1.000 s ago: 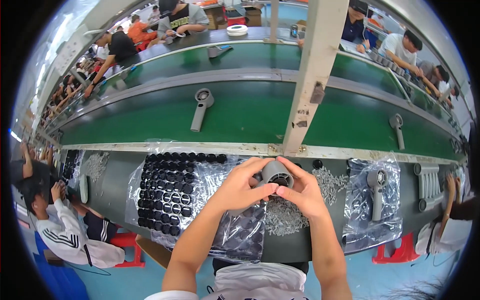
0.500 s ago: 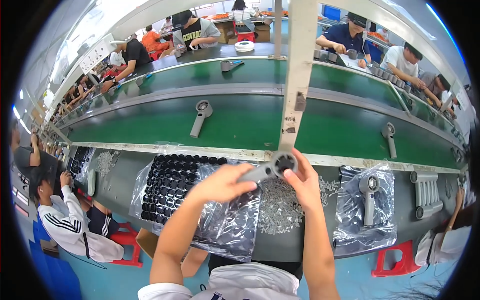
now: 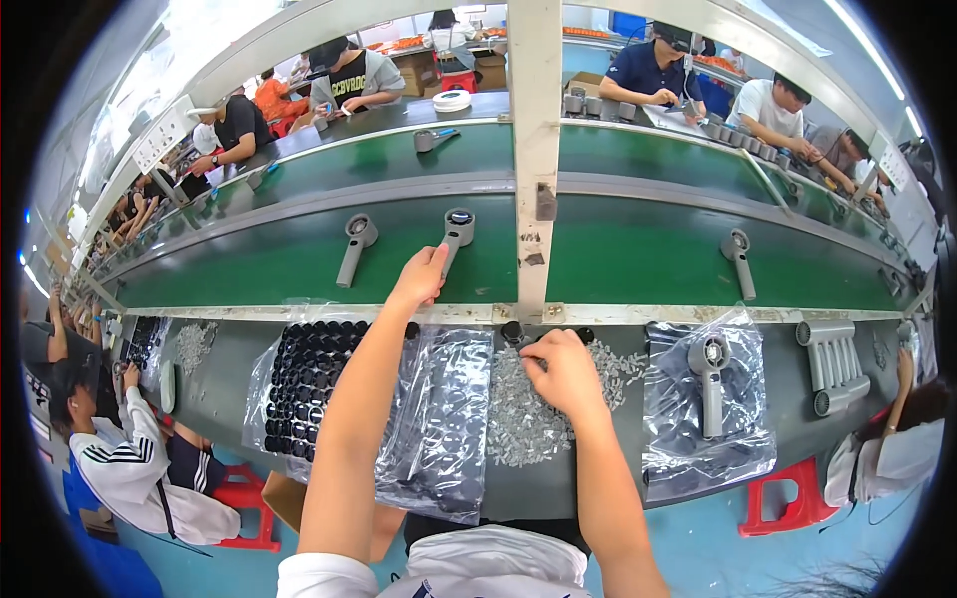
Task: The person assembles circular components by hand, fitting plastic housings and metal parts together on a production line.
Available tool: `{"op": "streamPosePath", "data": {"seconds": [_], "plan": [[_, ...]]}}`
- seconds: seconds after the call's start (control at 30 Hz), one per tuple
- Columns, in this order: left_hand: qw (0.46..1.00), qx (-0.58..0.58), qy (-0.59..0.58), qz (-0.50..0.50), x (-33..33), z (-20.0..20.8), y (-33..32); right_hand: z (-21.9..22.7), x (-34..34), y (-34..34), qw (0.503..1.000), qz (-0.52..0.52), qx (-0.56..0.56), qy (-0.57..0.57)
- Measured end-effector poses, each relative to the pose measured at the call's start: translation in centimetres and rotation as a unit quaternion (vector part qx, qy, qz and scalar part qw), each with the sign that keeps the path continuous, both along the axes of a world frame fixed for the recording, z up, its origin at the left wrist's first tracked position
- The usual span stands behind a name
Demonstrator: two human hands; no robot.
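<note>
My left hand [image 3: 424, 276] reaches forward over the near green belt, closed round the handle of a grey handheld fan [image 3: 459, 227]. The fan's round head points away from me and shows a black centre. Lower down, my right hand [image 3: 564, 371] is over a heap of small translucent pieces [image 3: 523, 424], fingertips pinched together; whatever may be between them is too small to make out. Behind that heap lies a black round cap [image 3: 512, 332]. Left of it, rows of black round caps [image 3: 299, 384] lie on clear plastic wrapping [image 3: 444, 429].
Other grey fans lie on the near belt [image 3: 628, 269], one left of my hand [image 3: 356, 249] and another at right [image 3: 738, 261]. A fan [image 3: 711, 384] rests on a plastic bag to my right, beside stacked grey fans [image 3: 832, 369]. A white post [image 3: 533, 149] rises ahead. Co-workers sit around.
Both hands were at the fan above the heap. My left hand has carried it forward and left over the belt; my right hand has let go and dropped to the small pieces.
</note>
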State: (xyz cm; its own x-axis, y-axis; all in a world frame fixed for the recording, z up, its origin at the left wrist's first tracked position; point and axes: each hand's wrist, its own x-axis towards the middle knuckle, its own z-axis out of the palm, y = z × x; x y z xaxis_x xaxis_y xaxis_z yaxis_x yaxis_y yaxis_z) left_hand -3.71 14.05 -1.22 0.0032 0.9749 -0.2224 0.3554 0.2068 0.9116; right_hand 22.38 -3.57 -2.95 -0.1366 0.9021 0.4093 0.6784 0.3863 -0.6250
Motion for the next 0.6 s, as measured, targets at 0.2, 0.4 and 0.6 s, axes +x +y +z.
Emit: {"op": "streamPosePath", "data": {"seconds": [0.2,0.4,0.6], "plan": [[0.951,0.133,0.279,0.006,0.7,-1.9,2.2,-0.7,-1.0,0.3,0.999,0.008,0.004,-0.031],[0.849,0.157,0.498,-0.079,3.5,5.5,-1.9,-1.2,-1.4,0.6,0.998,-0.004,-0.003,-0.069],[0.724,0.207,0.32,-0.574,13.0,13.4,-13.3,-3.8,-1.1,0.8,0.998,0.011,0.049,0.033]]}}
